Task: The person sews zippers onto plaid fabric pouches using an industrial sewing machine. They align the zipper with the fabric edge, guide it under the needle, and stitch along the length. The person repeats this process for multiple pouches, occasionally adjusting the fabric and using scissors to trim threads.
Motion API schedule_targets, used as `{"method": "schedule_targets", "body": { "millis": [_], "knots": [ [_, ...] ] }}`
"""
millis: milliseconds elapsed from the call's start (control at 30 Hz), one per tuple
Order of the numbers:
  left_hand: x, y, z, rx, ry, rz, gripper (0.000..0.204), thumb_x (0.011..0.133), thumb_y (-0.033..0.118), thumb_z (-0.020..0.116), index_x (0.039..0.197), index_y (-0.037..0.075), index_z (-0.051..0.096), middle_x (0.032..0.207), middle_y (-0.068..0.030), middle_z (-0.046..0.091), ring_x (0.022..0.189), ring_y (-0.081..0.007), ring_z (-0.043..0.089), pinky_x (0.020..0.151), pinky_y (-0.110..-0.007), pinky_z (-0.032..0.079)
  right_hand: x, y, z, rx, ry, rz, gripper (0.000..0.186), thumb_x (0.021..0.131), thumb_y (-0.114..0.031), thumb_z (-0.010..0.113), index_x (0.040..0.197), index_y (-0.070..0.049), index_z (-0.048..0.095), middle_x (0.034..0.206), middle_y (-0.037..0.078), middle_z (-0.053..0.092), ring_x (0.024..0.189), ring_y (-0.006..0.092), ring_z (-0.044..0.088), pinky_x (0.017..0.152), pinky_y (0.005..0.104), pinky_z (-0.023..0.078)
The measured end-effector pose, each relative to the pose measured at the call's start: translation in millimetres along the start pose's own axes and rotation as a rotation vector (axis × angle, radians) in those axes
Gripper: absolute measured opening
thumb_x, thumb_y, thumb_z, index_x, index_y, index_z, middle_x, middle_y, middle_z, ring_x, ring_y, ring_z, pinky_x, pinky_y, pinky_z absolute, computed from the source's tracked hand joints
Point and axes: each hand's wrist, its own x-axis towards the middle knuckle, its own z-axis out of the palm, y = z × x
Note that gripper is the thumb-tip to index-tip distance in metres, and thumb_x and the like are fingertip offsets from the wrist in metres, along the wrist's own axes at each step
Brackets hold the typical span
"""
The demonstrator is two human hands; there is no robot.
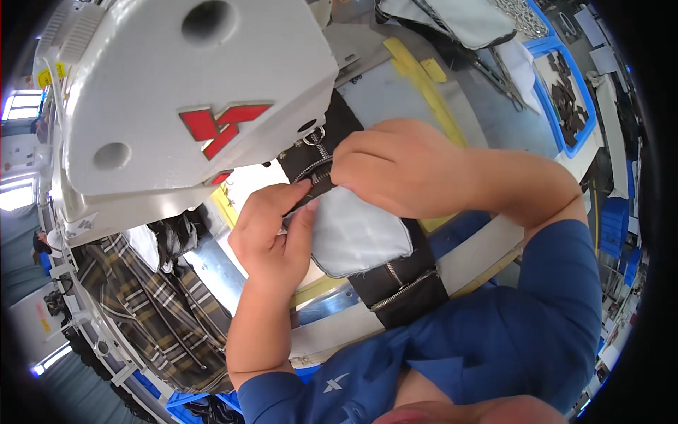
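Observation:
A black fabric strip (395,305) with metal zippers runs from beneath the sewing machine head toward my body. Over it lies a pale grey-white piece of cloth (360,237) with a dark edge. My left hand (272,230) pinches the upper left edge of this cloth between thumb and index finger, beside a zipper (321,177). Close by on the right, my right hand (399,169) has its fingers curled down onto the black strip near the zipper. Its fingertips are partly hidden, so exactly what they grip is hard to see.
The white sewing machine head (141,92) overhangs the work on the left. Plaid fabric (152,318) hangs at lower left. Tweezers or scissors (498,81) lie at the back right, near a blue-rimmed tray (585,134) of small dark pieces. Yellow tape (427,85) marks the table.

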Motion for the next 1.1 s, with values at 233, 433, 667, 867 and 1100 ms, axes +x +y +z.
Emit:
{"method": "schedule_targets", "body": {
  "millis": [233, 433, 667, 867, 1100],
  "knots": [
    [2.5, 1.7, 0.7, -0.121, -0.023, -0.048, 0.026, 0.083, -0.002, 0.085, 0.108, -0.001, 0.080, 0.099, -0.0143, 0.076, 0.087, -0.0221, 0.073, 0.076, -0.029, 0.056, -0.7, 3.0, 12.1, 0.187, 0.147, -0.002, 0.026, 0.082, -0.003, 0.083, 0.106, -0.004, 0.073, 0.096, 0.010, 0.068, 0.080, 0.0295, 0.069, 0.065, 0.0399, 0.056],
    [0.1, 1.4, 0.1, -0.253, -0.065, -0.120, 0.021, 0.084, 0.000, 0.084, 0.104, -0.003, 0.079, 0.098, -0.0147, 0.077, 0.089, -0.0229, 0.073, 0.079, -0.031, 0.056, -2.7, 1.0, 15.3, 0.224, 0.156, -0.009, 0.024, 0.083, -0.003, 0.083, 0.104, -0.004, 0.073, 0.095, 0.011, 0.068, 0.080, 0.0293, 0.068, 0.065, 0.0397, 0.056],
    [-0.4, 6.4, 0.5, -0.127, -0.059, -0.049, 0.016, 0.088, -0.001, 0.083, 0.102, -0.004, 0.079, 0.091, -0.0132, 0.077, 0.079, -0.0213, 0.074, 0.072, -0.029, 0.056, -0.6, 2.4, 13.7, 0.271, 0.139, 0.033, 0.020, 0.085, -0.003, 0.083, 0.103, -0.002, 0.074, 0.096, 0.012, 0.070, 0.079, 0.0303, 0.070, 0.066, 0.0386, 0.057],
    [-0.1, 5.3, 3.3, -0.105, -0.063, -0.003, 0.016, 0.087, -0.002, 0.084, 0.101, -0.002, 0.078, 0.091, -0.0134, 0.077, 0.077, -0.0206, 0.073, 0.068, -0.029, 0.055, 1.4, -0.1, 12.2, 0.435, 0.157, 0.131, 0.013, 0.091, -0.012, 0.080, 0.100, -0.004, 0.075, 0.093, 0.011, 0.070, 0.080, 0.0325, 0.070, 0.067, 0.0416, 0.056],
    [-0.3, 6.8, 4.2, -0.101, -0.076, 0.019, 0.016, 0.086, -0.002, 0.084, 0.100, -0.002, 0.077, 0.092, -0.0139, 0.077, 0.076, -0.0217, 0.073, 0.066, -0.029, 0.055, 3.8, -0.9, 11.6, 0.491, 0.137, 0.178, 0.012, 0.094, -0.017, 0.078, 0.094, -0.005, 0.075, 0.086, 0.010, 0.070, 0.079, 0.0334, 0.069, 0.068, 0.0432, 0.055]
  ]
}}
